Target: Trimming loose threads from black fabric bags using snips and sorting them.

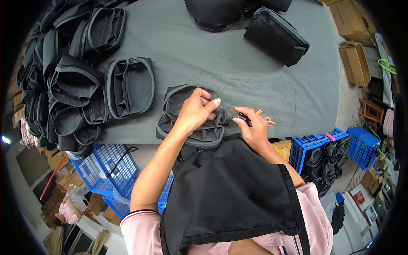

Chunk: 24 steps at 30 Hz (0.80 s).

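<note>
An unzipped black pouch point(203, 138) with inner dividers lies at the near edge of the table, its mouth facing up. Over its right part is my left hand point(194, 109), fingers curled toward the thumb. Whatever sits between those fingertips is too small to make out. Just right of the pouch, my right hand point(254, 129) grips small thread snips point(240, 115) by their dark handles. The blades point left toward the pouch's rim, and an orange-yellow cord point(269, 122) loops from the handle end.
Several open black pouches point(129, 87) are heaped along the left of the grey table point(238, 55). Closed black bags point(278, 36) lie at the far side. Blue crates point(297, 148) stand below the near edge, some holding black pouches. A person point(70, 208) is at lower left.
</note>
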Each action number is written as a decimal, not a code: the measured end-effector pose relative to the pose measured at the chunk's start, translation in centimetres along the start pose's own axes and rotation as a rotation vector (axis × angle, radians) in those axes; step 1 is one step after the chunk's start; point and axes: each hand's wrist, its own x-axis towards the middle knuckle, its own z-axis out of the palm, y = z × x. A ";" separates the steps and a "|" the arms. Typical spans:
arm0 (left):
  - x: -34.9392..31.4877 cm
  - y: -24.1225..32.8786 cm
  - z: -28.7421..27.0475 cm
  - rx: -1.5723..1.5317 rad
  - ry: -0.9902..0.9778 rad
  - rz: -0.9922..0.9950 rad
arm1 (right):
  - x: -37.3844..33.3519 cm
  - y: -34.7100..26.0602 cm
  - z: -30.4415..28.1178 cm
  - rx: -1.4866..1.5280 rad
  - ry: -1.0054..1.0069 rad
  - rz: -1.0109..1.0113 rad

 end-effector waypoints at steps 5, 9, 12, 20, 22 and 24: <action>-1.6 0.8 -0.4 0.482 0.097 0.120 | 0.8 -0.9 -0.2 0.307 -0.116 0.280; -4.1 0.7 0.0 0.875 -0.020 0.242 | 1.0 -0.4 0.3 0.439 -0.119 0.314; -3.9 -0.1 0.9 0.910 0.031 0.270 | 0.6 0.3 1.4 0.503 -0.259 0.434; -1.9 -2.2 1.4 0.785 0.102 0.318 | 1.0 1.1 3.2 0.488 -0.252 0.497; -2.1 -2.6 1.6 0.717 0.142 0.322 | 1.2 1.1 3.4 0.457 -0.255 0.513; -2.3 -2.8 1.6 0.648 0.183 0.325 | 1.5 1.1 3.6 0.425 -0.259 0.529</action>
